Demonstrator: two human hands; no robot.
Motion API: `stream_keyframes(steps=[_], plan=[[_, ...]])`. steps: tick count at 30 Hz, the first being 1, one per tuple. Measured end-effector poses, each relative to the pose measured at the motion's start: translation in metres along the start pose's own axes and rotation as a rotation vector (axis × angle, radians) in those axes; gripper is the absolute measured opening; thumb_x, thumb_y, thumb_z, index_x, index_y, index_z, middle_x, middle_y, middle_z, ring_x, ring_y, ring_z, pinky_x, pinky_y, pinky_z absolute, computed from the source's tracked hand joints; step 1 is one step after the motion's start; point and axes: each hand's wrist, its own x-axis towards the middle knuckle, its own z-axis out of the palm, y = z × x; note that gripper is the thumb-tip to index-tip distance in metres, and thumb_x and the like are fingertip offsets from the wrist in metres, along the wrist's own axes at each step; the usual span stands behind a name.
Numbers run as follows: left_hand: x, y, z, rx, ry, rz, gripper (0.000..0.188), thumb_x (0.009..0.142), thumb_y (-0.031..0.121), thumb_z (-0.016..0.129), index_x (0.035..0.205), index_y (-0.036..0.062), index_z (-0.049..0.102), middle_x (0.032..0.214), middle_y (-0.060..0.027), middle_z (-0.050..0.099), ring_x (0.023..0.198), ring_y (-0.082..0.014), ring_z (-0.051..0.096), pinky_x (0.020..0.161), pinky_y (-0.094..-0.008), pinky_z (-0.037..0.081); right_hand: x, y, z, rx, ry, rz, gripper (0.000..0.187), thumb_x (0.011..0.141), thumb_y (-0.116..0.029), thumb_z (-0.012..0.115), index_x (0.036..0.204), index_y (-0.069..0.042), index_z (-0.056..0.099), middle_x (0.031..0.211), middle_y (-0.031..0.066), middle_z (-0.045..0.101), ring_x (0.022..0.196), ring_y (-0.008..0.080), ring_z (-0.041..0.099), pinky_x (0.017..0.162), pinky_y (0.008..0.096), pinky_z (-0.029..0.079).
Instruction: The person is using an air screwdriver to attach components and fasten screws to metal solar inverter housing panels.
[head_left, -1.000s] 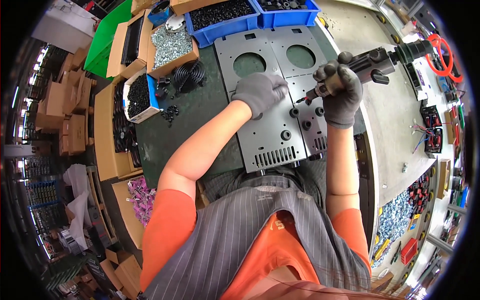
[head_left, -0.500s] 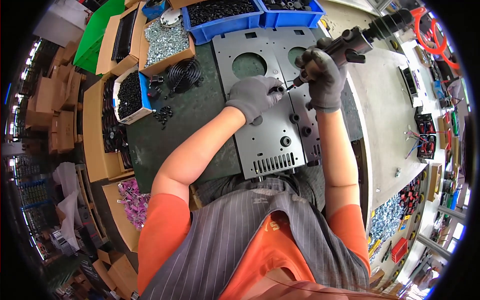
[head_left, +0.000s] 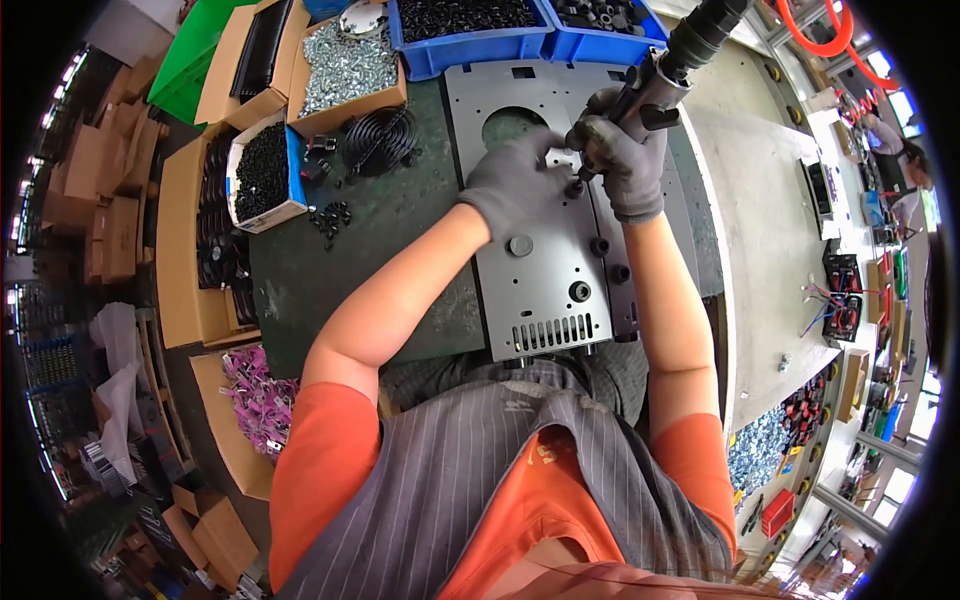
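My right hand (head_left: 622, 165), in a grey glove, is closed round a dark power screwdriver (head_left: 655, 95) that tilts up to the right. The driver's tip points down at a small black round foot (head_left: 574, 188) on a grey sheet-metal panel (head_left: 540, 265). Just left of that tip is my gloved left hand (head_left: 515, 185), blurred, with thumb and forefinger apart and nothing visible between them. Nearer me on the panel sit a black ringed foot (head_left: 580, 292) and a flat grey disc (head_left: 519, 245). A second panel lies alongside on the right, two black feet (head_left: 600, 246) near the seam.
Blue bins (head_left: 470, 50) of black parts stand at the far edge. A carton of silver screws (head_left: 350, 70), a box of black screws (head_left: 262, 175) and black fan guards (head_left: 380, 140) lie left. Pink parts (head_left: 258, 390) fill a carton near my left elbow. An orange coiled hose (head_left: 815, 35) hangs far right.
My left fingers have come off the black foot and lifted slightly. The screwdriver has moved left and turned steeper, its tip now over the foot. The whole view has shifted slightly.
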Motion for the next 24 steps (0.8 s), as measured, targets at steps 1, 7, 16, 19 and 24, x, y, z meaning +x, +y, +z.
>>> stream_keyframes(steps=[1, 7, 16, 19, 24], plan=[[-0.001, -0.006, -0.001, -0.185, 0.238, 0.090, 0.029, 0.087, 0.019, 0.053, 0.114, 0.0079, 0.059, 0.090, -0.0103, 0.063, 0.076, -0.0192, 0.063, 0.064, -0.0314, 0.051, 0.000, 0.000, -0.001, -0.004, -0.025, 0.008, 0.022, 0.072, -0.006, 0.062, 0.090, 0.004, 0.056, 0.060, 0.0064, 0.055, 0.049, 0.0111, 0.053, 0.045, 0.0232, 0.041], [-0.043, -0.003, -0.042, -1.243, -0.043, -0.500, 0.032, 0.094, 0.019, 0.045, 0.119, -0.0013, 0.049, 0.085, -0.0035, 0.053, 0.059, -0.0037, 0.042, 0.040, -0.0132, 0.030, 0.002, -0.003, -0.006, -0.108, -0.098, 0.079, 0.033, 0.070, -0.010, 0.062, 0.098, 0.003, 0.051, 0.068, 0.0100, 0.057, 0.059, 0.0189, 0.060, 0.053, 0.0273, 0.047], [-0.083, 0.007, -0.019, -1.349, -0.054, -0.510, 0.035, 0.096, 0.028, 0.048, 0.117, 0.0002, 0.051, 0.084, -0.0006, 0.047, 0.064, -0.0054, 0.043, 0.045, -0.0144, 0.035, -0.014, -0.033, 0.002, 0.167, -0.043, -0.185, 0.039, 0.074, -0.009, 0.061, 0.108, 0.004, 0.048, 0.068, 0.0103, 0.057, 0.054, 0.0179, 0.056, 0.049, 0.0261, 0.045], [-0.088, 0.009, -0.006, -1.437, -0.134, -0.483, 0.034, 0.096, 0.026, 0.049, 0.117, 0.0007, 0.051, 0.085, -0.0005, 0.048, 0.065, -0.0059, 0.044, 0.047, -0.0150, 0.036, -0.043, -0.052, -0.001, 0.422, -0.085, -0.253, 0.040, 0.073, -0.012, 0.061, 0.110, 0.000, 0.048, 0.077, 0.0102, 0.058, 0.064, 0.0207, 0.057, 0.056, 0.0314, 0.047], [-0.089, 0.021, 0.016, -1.744, -0.365, -0.547, 0.032, 0.095, 0.021, 0.049, 0.120, 0.0020, 0.048, 0.082, 0.0016, 0.052, 0.061, -0.0043, 0.042, 0.041, -0.0135, 0.035, -0.078, -0.067, -0.014, 0.581, -0.220, -0.290, 0.038, 0.078, -0.017, 0.065, 0.111, -0.010, 0.047, 0.082, 0.0074, 0.059, 0.069, 0.0218, 0.057, 0.062, 0.0348, 0.047]])
